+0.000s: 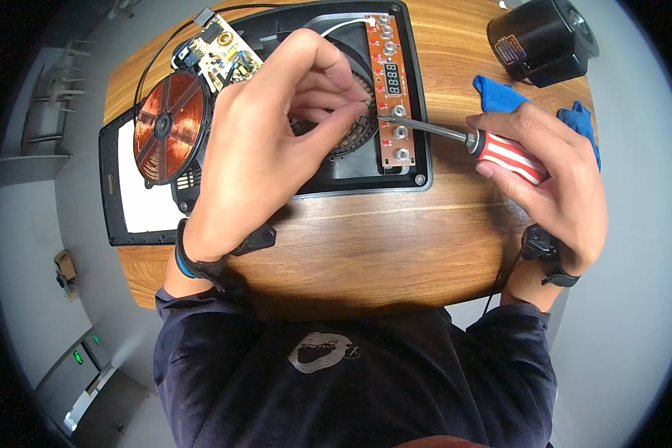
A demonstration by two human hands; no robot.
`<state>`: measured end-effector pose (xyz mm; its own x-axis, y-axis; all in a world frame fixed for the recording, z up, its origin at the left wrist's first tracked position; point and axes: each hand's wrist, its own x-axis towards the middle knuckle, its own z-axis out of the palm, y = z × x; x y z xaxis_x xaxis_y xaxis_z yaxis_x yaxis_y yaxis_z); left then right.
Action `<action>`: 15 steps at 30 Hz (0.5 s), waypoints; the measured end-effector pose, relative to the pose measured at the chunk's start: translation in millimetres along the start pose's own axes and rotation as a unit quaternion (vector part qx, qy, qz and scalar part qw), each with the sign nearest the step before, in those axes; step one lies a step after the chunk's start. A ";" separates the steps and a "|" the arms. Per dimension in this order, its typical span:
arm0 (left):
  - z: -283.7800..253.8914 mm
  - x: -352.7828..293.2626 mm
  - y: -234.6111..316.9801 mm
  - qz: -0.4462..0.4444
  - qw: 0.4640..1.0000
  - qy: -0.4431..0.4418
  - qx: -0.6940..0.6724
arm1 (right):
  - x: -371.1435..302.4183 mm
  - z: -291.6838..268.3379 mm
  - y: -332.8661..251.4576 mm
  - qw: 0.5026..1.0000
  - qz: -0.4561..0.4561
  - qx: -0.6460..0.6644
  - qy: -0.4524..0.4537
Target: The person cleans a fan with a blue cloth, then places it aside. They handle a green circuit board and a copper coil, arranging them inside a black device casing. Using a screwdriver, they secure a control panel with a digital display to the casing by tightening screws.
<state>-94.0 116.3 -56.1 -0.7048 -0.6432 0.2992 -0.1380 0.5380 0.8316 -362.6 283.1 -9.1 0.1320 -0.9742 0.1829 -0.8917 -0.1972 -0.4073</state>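
Head view: our right hand has its fingers wrapped round a striped-handled screwdriver, shaft pointing left, tip over the left edge of the orange-brown display board — we can't tell if it touches. That board lies at the right side of the open black housing on the counter. Our left hand is above the housing, thumb and forefinger pinched together — can't tell on what, if anything. Copper coil just left of it; blue cloth far right.
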 end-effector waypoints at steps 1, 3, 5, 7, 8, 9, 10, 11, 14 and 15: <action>-0.5 -0.1 0.7 0.000 1.000 -0.001 0.001 | -0.6 1.2 -1.4 1.000 0.001 -0.006 0.003; -0.9 -0.6 1.5 -0.003 1.000 -0.003 0.002 | -0.9 2.9 -2.0 1.000 -0.001 -0.021 0.013; -1.5 -0.4 1.5 -0.005 1.000 -0.004 0.000 | 0.0 4.3 -0.8 0.999 -0.007 -0.039 0.025; -2.1 -1.0 1.7 -0.004 1.000 -0.004 -0.006 | -0.5 3.2 -2.0 0.999 0.006 -0.037 0.012; -2.0 -1.2 1.8 -0.002 1.000 -0.005 -0.003 | -0.8 2.8 -2.6 0.999 0.012 -0.037 0.005; -2.1 -0.7 1.8 0.001 1.000 -0.005 0.000 | -0.7 3.2 -2.8 0.999 0.012 -0.039 0.007; -2.1 -0.6 1.9 0.004 1.000 -0.005 0.004 | -0.5 3.8 -2.9 0.999 0.012 -0.041 0.008; -2.0 -0.8 2.2 0.009 1.000 -0.007 0.011 | -0.3 4.2 -3.1 0.999 0.012 -0.043 0.009; -1.0 -1.3 2.0 0.024 0.999 -0.007 0.030 | 1.2 5.0 -4.0 0.999 0.008 -0.047 0.007; -0.8 -1.0 1.0 0.028 0.999 -0.005 0.033 | 1.6 5.3 -4.5 0.999 0.007 -0.050 0.006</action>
<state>-92.9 117.1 -55.2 -0.7192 -0.6057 0.3404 -0.1426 0.6081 0.7809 -356.1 281.8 -11.7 0.1146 -0.9754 0.1886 -0.9322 -0.1712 -0.3190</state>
